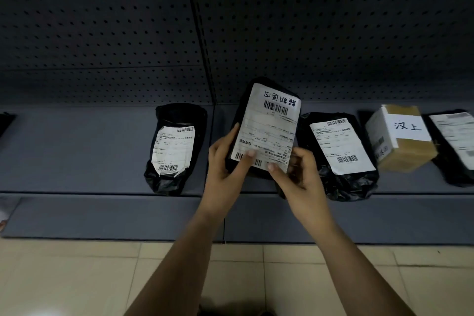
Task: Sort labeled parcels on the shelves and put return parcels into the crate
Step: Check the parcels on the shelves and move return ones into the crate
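Note:
Both hands hold a black bag parcel (pixel 266 126) with a large white shipping label, tilted up above the grey shelf (pixel 102 141). My left hand (pixel 225 161) grips its lower left edge, thumb on the label. My right hand (pixel 297 172) grips its lower right corner, thumb on the label's bottom edge. Handwritten characters run along the label's top. On the shelf lie another black bag parcel (pixel 174 146) to the left and one (pixel 341 154) to the right. No crate is in view.
A brown cardboard box (pixel 400 136) with a handwritten white label sits at the right, and a further black parcel (pixel 454 143) lies at the right edge. A perforated back panel (pixel 256 28) rises behind the shelf. A lower shelf ledge (pixel 102 215) and beige floor tiles (pixel 77 277) lie below.

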`<state>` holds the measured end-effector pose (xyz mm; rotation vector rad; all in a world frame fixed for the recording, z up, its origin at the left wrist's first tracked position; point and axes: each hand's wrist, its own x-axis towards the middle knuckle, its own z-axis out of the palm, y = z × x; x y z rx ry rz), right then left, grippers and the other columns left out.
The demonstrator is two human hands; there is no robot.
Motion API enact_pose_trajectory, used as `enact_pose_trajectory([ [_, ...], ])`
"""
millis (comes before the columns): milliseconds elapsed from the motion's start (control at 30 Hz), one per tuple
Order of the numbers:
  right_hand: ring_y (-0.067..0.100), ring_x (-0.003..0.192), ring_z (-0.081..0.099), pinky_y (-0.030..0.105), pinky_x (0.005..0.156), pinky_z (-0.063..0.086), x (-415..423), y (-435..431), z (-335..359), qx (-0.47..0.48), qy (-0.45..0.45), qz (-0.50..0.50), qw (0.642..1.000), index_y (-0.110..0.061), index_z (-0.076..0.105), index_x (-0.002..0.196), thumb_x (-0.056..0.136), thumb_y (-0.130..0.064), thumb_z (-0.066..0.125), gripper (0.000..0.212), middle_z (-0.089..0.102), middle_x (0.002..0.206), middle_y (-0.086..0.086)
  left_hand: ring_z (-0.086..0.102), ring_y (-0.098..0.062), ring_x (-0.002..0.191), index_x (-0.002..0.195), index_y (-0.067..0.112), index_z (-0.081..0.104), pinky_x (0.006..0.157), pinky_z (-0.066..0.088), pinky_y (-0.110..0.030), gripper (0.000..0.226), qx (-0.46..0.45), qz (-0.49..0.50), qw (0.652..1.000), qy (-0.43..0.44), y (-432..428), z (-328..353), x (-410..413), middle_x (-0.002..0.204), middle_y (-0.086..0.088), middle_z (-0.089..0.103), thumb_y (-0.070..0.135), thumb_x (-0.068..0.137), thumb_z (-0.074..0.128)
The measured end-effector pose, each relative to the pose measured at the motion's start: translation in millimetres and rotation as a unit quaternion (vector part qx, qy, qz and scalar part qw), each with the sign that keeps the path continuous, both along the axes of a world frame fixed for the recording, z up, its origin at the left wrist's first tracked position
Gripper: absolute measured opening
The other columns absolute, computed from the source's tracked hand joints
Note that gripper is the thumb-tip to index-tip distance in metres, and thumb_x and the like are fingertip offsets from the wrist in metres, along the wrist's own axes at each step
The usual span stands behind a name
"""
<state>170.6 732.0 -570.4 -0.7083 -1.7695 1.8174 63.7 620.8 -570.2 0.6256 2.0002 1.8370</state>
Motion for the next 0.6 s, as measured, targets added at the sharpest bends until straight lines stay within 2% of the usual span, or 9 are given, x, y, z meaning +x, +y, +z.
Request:
enact_pose_trajectory([
  [100, 0.003, 0.103, 0.065, 0.014, 0.083, 0.050, 0, -3, 2, -0.022, -0.002, 0.010, 1.000, -0.014, 0.053, 0.123, 0.080, -0.023, 0.070, 0.047, 0.070, 0.108, -0.010, 0.047, -0.003, 0.127, 0.134, 0.041, 0.052, 0.106, 0.044, -0.034, 0.058, 0.012, 0.018, 1.000, 0.002, -3, 5, -6, 0.133, 0.005, 0.049, 0.044, 0.081, 0.074],
  [167, 0.006, 0.103, 0.065, 0.021, 0.084, 0.052, 3, -3, 2, 0.001, -0.031, -0.003, 1.000, -0.018, 0.056, 0.119, 0.081, -0.027, 0.072, 0.042, 0.070, 0.106, -0.008, 0.051, -0.002, 0.120, 0.129, 0.035, 0.057, 0.099, 0.048, -0.026, 0.051, 0.004, 0.023, 0.999, 0.025, -6, 10, -11, 0.129, -0.001, 0.053, 0.033, 0.082, 0.076],
  [233, 0.009, 0.104, 0.063, 0.027, 0.090, 0.052, 8, 1, 3, 0.067, -0.068, -0.054, 0.994, -0.020, 0.060, 0.113, 0.081, -0.031, 0.073, 0.036, 0.067, 0.105, -0.006, 0.053, 0.000, 0.113, 0.121, 0.036, 0.060, 0.091, 0.049, -0.017, 0.045, -0.027, 0.019, 0.998, 0.062, -11, 21, -16, 0.123, -0.001, 0.053, 0.024, 0.082, 0.077],
  [267, 0.009, 0.104, 0.062, 0.027, 0.092, 0.051, 11, 4, 8, 0.101, -0.077, -0.078, 0.989, -0.020, 0.061, 0.110, 0.082, -0.031, 0.074, 0.033, 0.066, 0.105, -0.006, 0.053, -0.001, 0.111, 0.117, 0.040, 0.060, 0.091, 0.049, -0.018, 0.044, -0.047, 0.010, 0.995, 0.084, -15, 29, -18, 0.120, 0.000, 0.053, 0.026, 0.081, 0.078],
  [333, 0.007, 0.103, 0.058, 0.018, 0.092, 0.047, 16, 8, 24, 0.180, -0.080, -0.081, 0.977, -0.020, 0.063, 0.107, 0.082, -0.027, 0.076, 0.029, 0.062, 0.106, -0.006, 0.052, -0.001, 0.112, 0.112, 0.045, 0.059, 0.094, 0.045, -0.019, 0.042, -0.097, -0.021, 0.986, 0.132, -23, 43, -24, 0.117, 0.005, 0.054, 0.035, 0.075, 0.077],
  [433, 0.009, 0.110, 0.050, 0.007, 0.094, 0.035, 19, 13, 56, 0.301, -0.079, 0.016, 0.950, -0.020, 0.061, 0.117, 0.079, -0.022, 0.079, 0.042, 0.054, 0.117, -0.006, 0.049, -0.006, 0.117, 0.112, 0.046, 0.060, 0.100, 0.041, -0.023, 0.047, -0.168, -0.091, 0.966, 0.176, -39, 70, -27, 0.118, 0.009, 0.054, 0.049, 0.068, 0.072],
  [500, 0.010, 0.122, 0.042, 0.011, 0.102, 0.029, 20, 15, 77, 0.331, -0.095, 0.109, 0.933, -0.023, 0.056, 0.129, 0.077, -0.023, 0.081, 0.058, 0.047, 0.129, -0.010, 0.049, -0.009, 0.119, 0.113, 0.044, 0.061, 0.103, 0.040, -0.028, 0.048, -0.186, -0.139, 0.953, 0.193, -49, 93, -26, 0.118, 0.008, 0.056, 0.052, 0.066, 0.069],
  [600, 0.002, 0.131, 0.027, 0.023, 0.110, 0.024, 22, 17, 109, 0.355, -0.139, 0.207, 0.901, -0.029, 0.044, 0.142, 0.075, -0.035, 0.081, 0.077, 0.037, 0.142, -0.012, 0.048, -0.003, 0.118, 0.114, 0.043, 0.061, 0.103, 0.036, -0.022, 0.049, -0.204, -0.189, 0.936, 0.214, -62, 125, -21, 0.119, 0.011, 0.056, 0.050, 0.066, 0.070],
])
